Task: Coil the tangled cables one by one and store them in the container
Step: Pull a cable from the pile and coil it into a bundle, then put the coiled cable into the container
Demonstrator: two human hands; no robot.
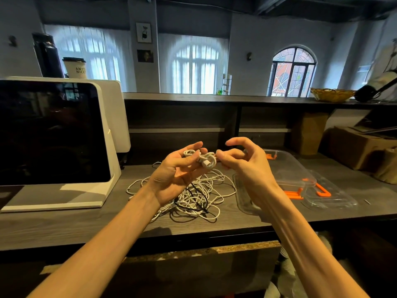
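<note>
At frame centre, left hand [176, 168] and right hand [238, 162] each pinch a small white cable coil [203, 158], apparently, above the tangled cables [193, 196] on the desk [64, 224]; clear container [292, 168] at right.

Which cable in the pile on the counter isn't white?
The thin black cable, looping through the middle of the tangled pile. Every other strand there is white, as is the small white coil held above it in both hands.

Dim interior, bright daylight through the windows [194, 65], wide-angle bending at edges.
</note>
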